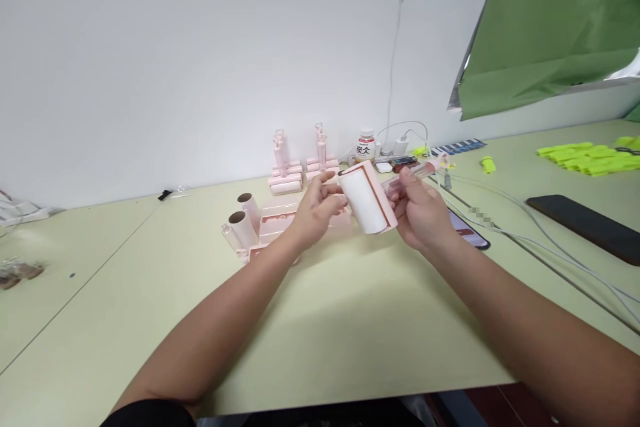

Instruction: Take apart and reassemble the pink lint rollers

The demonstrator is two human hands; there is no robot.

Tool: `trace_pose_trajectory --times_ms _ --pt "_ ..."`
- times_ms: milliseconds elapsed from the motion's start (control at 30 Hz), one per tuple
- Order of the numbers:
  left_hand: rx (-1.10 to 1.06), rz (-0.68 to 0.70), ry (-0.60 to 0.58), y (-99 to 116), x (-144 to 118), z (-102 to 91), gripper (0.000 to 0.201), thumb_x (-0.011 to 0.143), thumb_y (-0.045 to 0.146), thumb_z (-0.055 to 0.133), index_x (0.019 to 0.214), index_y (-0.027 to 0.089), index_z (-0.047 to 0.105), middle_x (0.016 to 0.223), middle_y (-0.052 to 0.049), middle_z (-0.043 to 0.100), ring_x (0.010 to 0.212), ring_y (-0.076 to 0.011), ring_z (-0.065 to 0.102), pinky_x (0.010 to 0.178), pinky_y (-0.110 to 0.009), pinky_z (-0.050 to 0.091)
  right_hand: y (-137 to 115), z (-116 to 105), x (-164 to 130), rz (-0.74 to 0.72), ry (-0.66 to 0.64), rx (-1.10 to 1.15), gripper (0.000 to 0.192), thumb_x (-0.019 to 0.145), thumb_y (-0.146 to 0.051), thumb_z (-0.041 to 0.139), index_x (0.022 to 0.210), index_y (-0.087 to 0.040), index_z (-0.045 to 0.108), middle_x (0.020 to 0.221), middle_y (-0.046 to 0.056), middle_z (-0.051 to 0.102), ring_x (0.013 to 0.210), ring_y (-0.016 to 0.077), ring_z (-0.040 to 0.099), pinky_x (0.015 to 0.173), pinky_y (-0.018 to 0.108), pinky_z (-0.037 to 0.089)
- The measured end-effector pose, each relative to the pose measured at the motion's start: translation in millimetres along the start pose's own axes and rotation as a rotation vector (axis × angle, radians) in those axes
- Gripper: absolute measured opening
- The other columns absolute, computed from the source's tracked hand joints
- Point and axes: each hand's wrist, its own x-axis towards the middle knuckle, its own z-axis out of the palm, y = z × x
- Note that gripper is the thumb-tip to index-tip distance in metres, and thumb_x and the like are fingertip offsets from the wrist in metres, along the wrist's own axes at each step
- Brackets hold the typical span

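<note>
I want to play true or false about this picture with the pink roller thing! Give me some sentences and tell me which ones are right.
1. Both hands hold the lint roller. True: the left hand is at one end, the right hand at the handle side.
2. The paper on the roller is green. False: it is white.
3. Two spare rolls stand on the table. True.
4. A black phone lies left of the hands. False: it lies to the right.
5. The small bottle by the wall has a blue cap. False: its cap is white.

Bright, even overhead light, soft shadows under the forearms, wide-angle stretch at the edges.
</note>
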Motion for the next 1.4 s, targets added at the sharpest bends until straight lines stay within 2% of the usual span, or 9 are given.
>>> trace_pose_trajectory --times_ms 100,200,367,433,533,633,833,1100,1400 --pt "-0.265 -0.018 0.023 8 -3 1.8 0.06 0.083 0.037 0.059 0.134 0.02 0.034 0.114 -0.009 0.062 0.095 -0.0211 0.063 0.077 -0.036 0.052 3 4 -9 0.004 -0.094 -0.051 0.048 0.066 -0.059 0.079 0.066 -0.018 0.055 0.056 -0.003 0.055 0.048 0.0082 0.053 0.041 0.018 0.044" --pt "-0.215 -0.009 0.092 14 -9 2.2 0.054 0.079 0.043 0.069 0.12 0.018 0.045 0.108 -0.009 0.064 0.093 -0.0212 0.063 0.074 -0.033 0.052 3 5 -15 0.041 -0.257 -0.131 0.047 0.069 -0.06 0.078 0.071 -0.016 0.061 0.066 0.001 0.062 0.059 0.0115 0.061 0.053 0.022 0.053" --pt "0.126 0.123 0.284 24 -36 -13.4 0.04 0.083 0.042 0.066 0.11 0.018 0.051 0.094 -0.004 0.066 0.082 -0.0184 0.062 0.071 -0.03 0.05 -17 8 -44 0.314 -1.07 -0.659 0.034 0.081 -0.048 0.071 0.094 -0.017 0.067 0.08 0.004 0.067 0.064 0.0143 0.062 0.051 0.024 0.049" --pt "0.275 0.152 0.238 25 -54 -19.8 0.042 0.082 0.041 0.066 0.114 0.019 0.05 0.093 -0.003 0.066 0.079 -0.0182 0.062 0.069 -0.029 0.049 -30 13 -65 0.071 -1.233 -0.794 0.023 0.086 -0.041 0.067 0.084 -0.018 0.066 0.068 0.0 0.061 0.057 0.0113 0.055 0.05 0.024 0.044" --pt "0.42 0.194 0.064 20 -82 -19.0 0.043 0.081 0.038 0.067 0.117 0.02 0.051 0.104 -0.006 0.066 0.089 -0.0208 0.063 0.075 -0.032 0.05 -44 20 -88 -0.569 -1.048 -0.816 0.008 0.089 -0.028 0.063 0.092 -0.021 0.061 0.078 0.002 0.061 0.072 0.0153 0.057 0.065 0.029 0.048" --pt "0.463 0.217 -0.031 8 -99 -9.2 0.044 0.08 0.036 0.067 0.118 0.022 0.05 0.11 -0.007 0.065 0.095 -0.0222 0.064 0.08 -0.034 0.051 -44 21 -86 -0.832 -0.964 -0.936 0.023 0.087 -0.026 0.065 0.109 -0.023 0.059 0.105 0.009 0.062 0.097 0.0225 0.057 0.082 0.037 0.048" --pt "0.481 0.159 -0.156 -7 -105 2.0 0.043 0.082 0.046 0.063 0.115 0.021 0.052 0.106 -0.007 0.068 0.091 -0.0236 0.066 0.073 -0.034 0.052 -29 11 -68 -0.595 -1.111 -1.087 0.029 0.09 -0.02 0.06 0.118 -0.024 0.054 0.101 0.007 0.057 0.088 0.0183 0.055 0.072 0.029 0.048" --pt "0.608 0.064 -0.233 -14 -109 11.7 0.055 0.079 0.058 0.059 0.119 0.022 0.05 0.109 -0.009 0.067 0.09 -0.0276 0.067 0.07 -0.037 0.052 -39 19 -77 -0.296 -1.146 -1.242 0.012 0.08 -0.017 0.061 0.088 -0.021 0.054 0.087 0.002 0.053 0.075 0.0155 0.05 0.062 0.027 0.042" --pt "0.692 0.14 -0.294 -21 -108 16.2 0.041 0.076 0.052 0.061 0.102 0.021 0.056 0.101 -0.008 0.069 0.092 -0.0283 0.066 0.073 -0.036 0.049 -38 27 -86 -0.219 -1.174 -1.291 0.019 0.071 -0.011 0.057 0.073 -0.02 0.04 0.078 0.0 0.05 0.065 0.0133 0.043 0.055 0.026 0.032"
